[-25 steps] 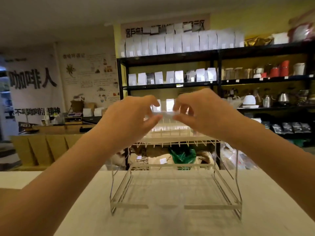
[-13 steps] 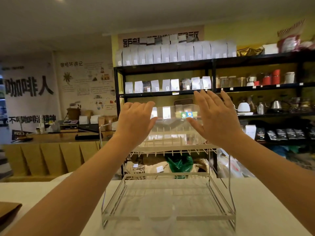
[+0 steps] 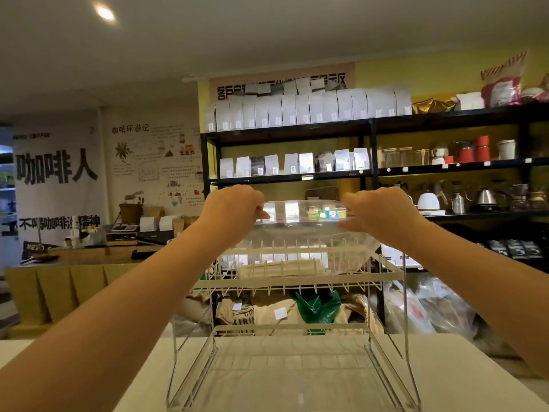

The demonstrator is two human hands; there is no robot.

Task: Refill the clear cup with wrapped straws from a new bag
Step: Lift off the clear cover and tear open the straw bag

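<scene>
A clear plastic bag (image 3: 303,230) stands on the upper tier of a white wire rack (image 3: 297,283). Pale paper-wrapped straws (image 3: 279,268) lie in its bottom. My left hand (image 3: 234,214) grips the left end of the bag's top edge. My right hand (image 3: 383,217) grips the right end, its fingers slightly blurred. The top edge is stretched flat between the two hands. No clear cup shows in this view.
The rack stands on a white counter (image 3: 463,370), and its lower tier (image 3: 294,364) holds nothing. Behind it are black shelves (image 3: 445,171) with white pouches, kettles and jars, with sacks (image 3: 267,313) on the floor. A wooden counter (image 3: 89,257) is at the left.
My hands were pinched together at the middle of the bag's top, then spread open and apart. Now each is closed on one end of the top edge. My view has tilted upward.
</scene>
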